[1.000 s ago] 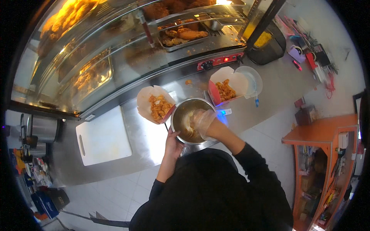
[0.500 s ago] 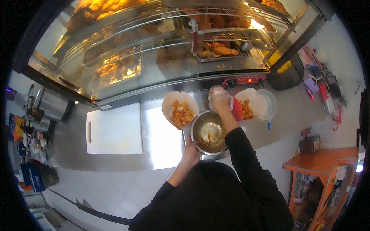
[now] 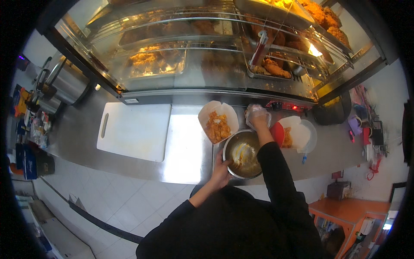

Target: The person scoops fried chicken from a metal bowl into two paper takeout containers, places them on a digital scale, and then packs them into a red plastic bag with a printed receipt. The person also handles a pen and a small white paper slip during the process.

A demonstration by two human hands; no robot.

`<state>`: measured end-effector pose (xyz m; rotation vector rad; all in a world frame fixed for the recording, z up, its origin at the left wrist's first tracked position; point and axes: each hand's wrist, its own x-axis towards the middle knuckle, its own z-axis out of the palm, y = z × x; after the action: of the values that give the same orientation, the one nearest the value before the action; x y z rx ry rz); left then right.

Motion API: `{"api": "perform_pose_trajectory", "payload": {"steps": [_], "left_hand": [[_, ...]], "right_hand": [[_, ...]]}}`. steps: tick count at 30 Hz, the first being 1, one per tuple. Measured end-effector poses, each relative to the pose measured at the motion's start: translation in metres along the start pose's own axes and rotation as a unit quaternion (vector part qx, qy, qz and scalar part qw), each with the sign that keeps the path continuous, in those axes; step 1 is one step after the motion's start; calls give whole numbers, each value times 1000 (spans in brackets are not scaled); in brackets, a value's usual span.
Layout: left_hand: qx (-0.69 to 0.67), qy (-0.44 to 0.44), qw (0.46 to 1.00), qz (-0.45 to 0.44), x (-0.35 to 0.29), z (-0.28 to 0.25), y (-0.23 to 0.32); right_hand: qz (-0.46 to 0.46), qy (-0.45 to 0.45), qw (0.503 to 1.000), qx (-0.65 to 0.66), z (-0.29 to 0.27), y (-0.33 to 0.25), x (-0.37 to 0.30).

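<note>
My left hand grips the rim of a round steel mixing bowl, its inside smeared with brownish sauce. Reaching past the bowl, my right hand wears a clear plastic glove and is beside the base of the display cabinet. Its fingers are hidden, so I cannot see what they touch. Left of it stands an open paper box filled with sauced fried chicken pieces. To its right is another paper box holding similar pieces, with a red round thing at its side and a clear plastic tub behind.
A glass display cabinet with fried chicken on trays spans the counter's back. A white cutting board lies left on the steel counter. A dark bin stands right; an orange shelf unit is at the lower right.
The whole view has shifted, so the boxes and bowl appear further right. My left hand still holds the bowl, and my gloved hand stays by the cabinet between the boxes.
</note>
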<state>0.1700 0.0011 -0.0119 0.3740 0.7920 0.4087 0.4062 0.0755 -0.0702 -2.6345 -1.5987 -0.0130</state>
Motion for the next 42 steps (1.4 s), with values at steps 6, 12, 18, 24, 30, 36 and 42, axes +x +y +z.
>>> {"api": "perform_pose_trajectory", "payload": {"steps": [6, 12, 18, 24, 30, 36, 42], "left_hand": [[15, 17, 1000, 12, 0, -1, -5], [9, 18, 999, 27, 1, -7, -8], [70, -9, 996, 62, 9, -10, -20], [72, 61, 994, 48, -35, -19, -13], [10, 141, 986, 88, -77, -60, -7], [8, 250, 952, 177, -114, -71, 13], [-15, 312, 913, 261, -131, -92, 40]], "right_hand": [[10, -48, 999, -22, -9, -3, -2], [89, -5, 989, 118, -115, -45, -68], [-117, -97, 986, -71, -35, -21, -155], [-223, -103, 969, 14, -65, -90, -191], [-270, -191, 934, 135, -58, -133, -196], [-247, -305, 870, 300, -66, -186, -182], [-310, -131, 891, 305, -66, -240, -181]]}}
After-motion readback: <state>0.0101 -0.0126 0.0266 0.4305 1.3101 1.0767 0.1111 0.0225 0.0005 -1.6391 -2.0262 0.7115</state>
